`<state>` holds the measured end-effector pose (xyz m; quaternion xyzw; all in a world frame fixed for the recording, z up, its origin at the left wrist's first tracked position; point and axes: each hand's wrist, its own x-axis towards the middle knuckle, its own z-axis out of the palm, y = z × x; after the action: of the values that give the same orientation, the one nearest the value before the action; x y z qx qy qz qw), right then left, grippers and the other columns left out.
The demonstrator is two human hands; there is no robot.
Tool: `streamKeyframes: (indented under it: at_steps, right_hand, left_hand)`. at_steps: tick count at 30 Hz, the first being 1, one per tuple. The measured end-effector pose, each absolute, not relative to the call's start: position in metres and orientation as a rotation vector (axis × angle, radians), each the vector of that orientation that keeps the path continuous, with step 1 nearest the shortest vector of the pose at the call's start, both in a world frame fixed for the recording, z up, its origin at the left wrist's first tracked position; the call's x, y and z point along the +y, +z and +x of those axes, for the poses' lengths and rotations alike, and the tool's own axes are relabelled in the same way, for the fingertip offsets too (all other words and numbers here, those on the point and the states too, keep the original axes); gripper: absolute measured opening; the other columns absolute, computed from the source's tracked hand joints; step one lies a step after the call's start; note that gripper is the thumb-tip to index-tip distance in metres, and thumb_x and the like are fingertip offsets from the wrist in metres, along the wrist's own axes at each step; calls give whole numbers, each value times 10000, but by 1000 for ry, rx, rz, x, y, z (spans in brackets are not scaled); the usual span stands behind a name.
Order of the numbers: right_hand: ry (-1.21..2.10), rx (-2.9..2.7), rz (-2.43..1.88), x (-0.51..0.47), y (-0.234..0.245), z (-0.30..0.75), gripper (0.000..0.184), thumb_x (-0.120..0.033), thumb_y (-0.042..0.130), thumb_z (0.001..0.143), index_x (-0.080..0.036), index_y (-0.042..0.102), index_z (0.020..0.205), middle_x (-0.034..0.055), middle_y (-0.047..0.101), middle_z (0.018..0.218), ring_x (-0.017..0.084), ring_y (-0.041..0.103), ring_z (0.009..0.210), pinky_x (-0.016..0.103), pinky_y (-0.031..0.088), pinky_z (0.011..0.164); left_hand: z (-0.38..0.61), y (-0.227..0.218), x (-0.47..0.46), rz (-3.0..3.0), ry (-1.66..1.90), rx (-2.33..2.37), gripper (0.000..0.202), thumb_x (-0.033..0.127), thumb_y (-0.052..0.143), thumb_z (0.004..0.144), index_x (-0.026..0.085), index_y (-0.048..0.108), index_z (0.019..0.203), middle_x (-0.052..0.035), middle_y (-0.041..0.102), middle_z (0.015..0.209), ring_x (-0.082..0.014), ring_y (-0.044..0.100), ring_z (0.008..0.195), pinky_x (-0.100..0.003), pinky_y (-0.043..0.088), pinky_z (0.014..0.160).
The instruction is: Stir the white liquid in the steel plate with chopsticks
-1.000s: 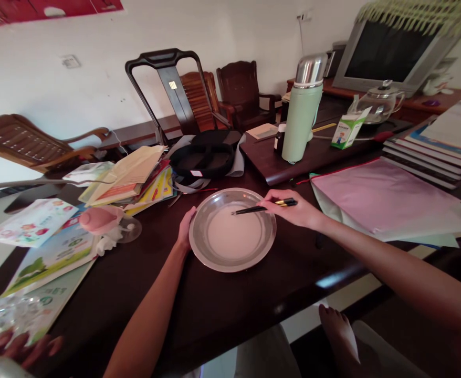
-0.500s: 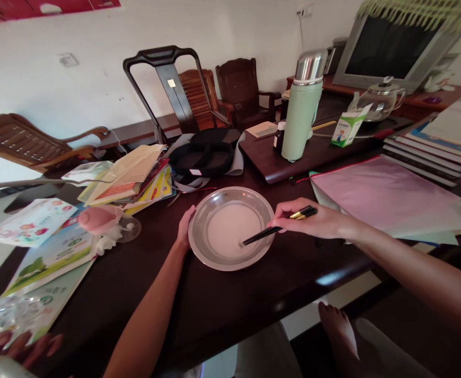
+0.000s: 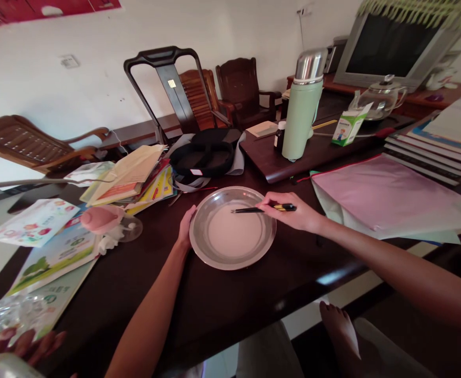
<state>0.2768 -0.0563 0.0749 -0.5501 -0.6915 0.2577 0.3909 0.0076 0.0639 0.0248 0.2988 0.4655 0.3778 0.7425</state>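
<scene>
Head view: steel dish (image 3: 200, 251) of pale liquid at mid-table (image 3: 222, 304).
Left hand (image 3: 185, 229) grips the dish's left rim. Right hand (image 3: 291, 212) pinches black chopsticks (image 3: 248, 210), tips over the liquid. Behind: black bag (image 3: 207, 152), green flask (image 3: 302, 113). Right: pink folder (image 3: 384, 194).

Readable text: none.
Green-and-white box (image 3: 347, 127): print too small to read, far beyond the fingers of the right hand (image 3: 293, 215), which pinch chopsticks (image 3: 254, 210).
Booklets (image 3: 53, 254): illegible print, left of the left hand (image 3: 185, 228) fingertips.
Red wall banner (image 3: 37, 6): unreadable.
</scene>
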Motion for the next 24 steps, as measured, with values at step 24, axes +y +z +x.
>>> streamKeyframes:
  at_steps: [24]
  right_hand:
    - [694, -1713, -1336, -51, 66, 265, 245, -388, 547, 889, -183, 657, 809, -2, 623, 717, 119, 519, 661, 255, 381, 631]
  left_hand:
    - [9, 24, 64, 671, 840, 1037, 281, 333, 490, 874, 166, 670, 737, -44, 683, 594, -247, 713, 761, -333, 570, 701]
